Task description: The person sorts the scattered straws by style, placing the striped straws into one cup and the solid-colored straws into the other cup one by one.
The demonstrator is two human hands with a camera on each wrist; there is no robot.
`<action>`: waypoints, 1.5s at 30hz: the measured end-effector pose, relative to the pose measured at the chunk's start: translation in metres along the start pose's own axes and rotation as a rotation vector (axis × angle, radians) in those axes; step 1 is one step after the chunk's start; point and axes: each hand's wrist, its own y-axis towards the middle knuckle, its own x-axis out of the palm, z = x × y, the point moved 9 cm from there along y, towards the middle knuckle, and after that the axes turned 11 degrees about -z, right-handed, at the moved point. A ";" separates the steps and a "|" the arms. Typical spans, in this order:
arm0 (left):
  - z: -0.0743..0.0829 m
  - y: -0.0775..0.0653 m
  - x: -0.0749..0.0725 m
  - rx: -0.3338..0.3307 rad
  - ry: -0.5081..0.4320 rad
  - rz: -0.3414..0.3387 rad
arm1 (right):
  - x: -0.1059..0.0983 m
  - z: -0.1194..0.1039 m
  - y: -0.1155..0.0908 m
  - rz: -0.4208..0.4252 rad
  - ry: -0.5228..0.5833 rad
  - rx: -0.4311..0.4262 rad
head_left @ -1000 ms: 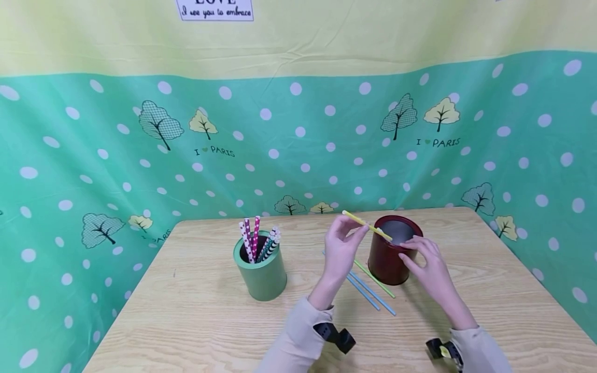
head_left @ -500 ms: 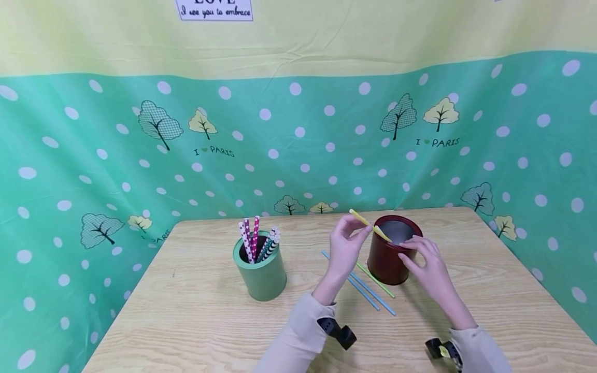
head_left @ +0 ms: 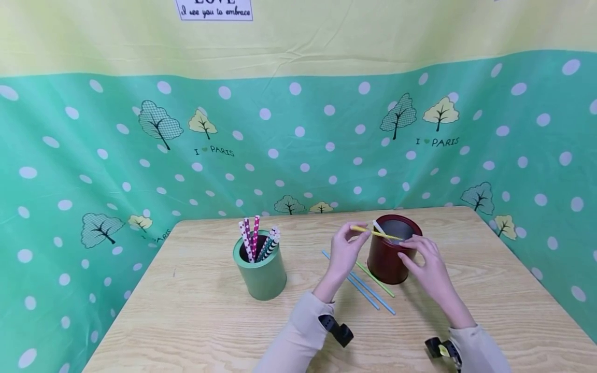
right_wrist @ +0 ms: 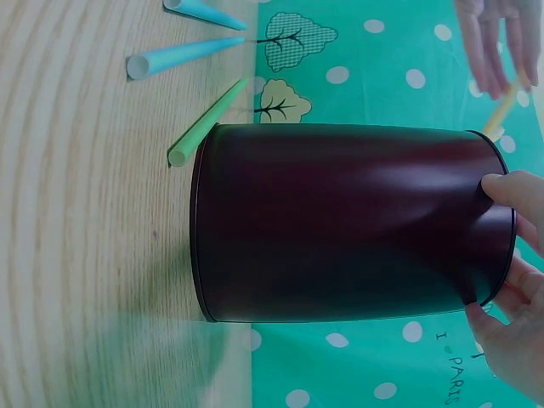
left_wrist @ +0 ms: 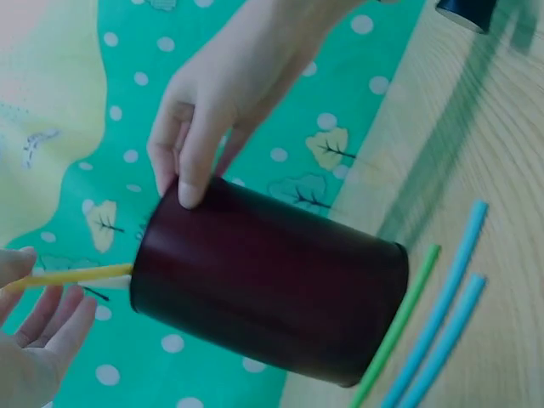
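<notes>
My left hand (head_left: 344, 251) pinches a yellow paper straw (head_left: 361, 229) between thumb and fingers. That straw lies almost level, its far end over the mouth of a dark red cylindrical canister (head_left: 389, 264). The pale end of another straw (head_left: 377, 225) pokes up at the canister's left rim; its lower part is hidden. My right hand (head_left: 426, 259) holds the canister's near right rim, thumb outside, as the right wrist view of the canister (right_wrist: 348, 225) also shows. The canister stands upright on the table.
Two blue straws (head_left: 370, 292) and a green straw (head_left: 380, 284) lie on the wooden table (head_left: 196, 321), left of the canister. A green canister (head_left: 263, 282) farther left holds several patterned straws (head_left: 252, 241). A polka-dot cloth (head_left: 298, 155) hangs behind.
My left hand has shifted slightly right, and its yellow straw has tipped from a steep slant to nearly level across the rim. My right hand stays on the canister.
</notes>
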 end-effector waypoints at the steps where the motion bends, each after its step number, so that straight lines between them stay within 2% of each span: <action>1: -0.003 -0.001 0.000 -0.011 0.014 -0.005 | 0.000 0.000 0.000 0.002 0.001 -0.003; 6: -0.033 -0.001 -0.004 -0.058 0.053 -0.016 | 0.000 -0.002 0.001 0.011 0.007 -0.021; 10: -0.054 -0.002 -0.006 -0.073 0.103 -0.054 | 0.000 -0.003 0.001 0.013 0.004 -0.027; 17: -0.065 -0.009 -0.003 -0.095 0.258 -0.178 | 0.000 -0.002 0.001 0.012 0.004 -0.022; 25: -0.077 -0.018 0.000 -0.111 0.347 -0.316 | 0.000 -0.003 0.001 0.011 0.005 -0.028; 33: -0.088 -0.026 0.002 -0.171 0.506 -0.455 | 0.000 -0.002 0.000 0.010 0.003 -0.013; 39: -0.099 -0.032 0.003 -0.213 0.560 -0.544 | 0.000 -0.001 0.000 0.005 -0.001 -0.009; 45: -0.104 -0.036 0.003 -0.217 0.581 -0.581 | 0.000 -0.002 0.000 0.005 0.001 -0.015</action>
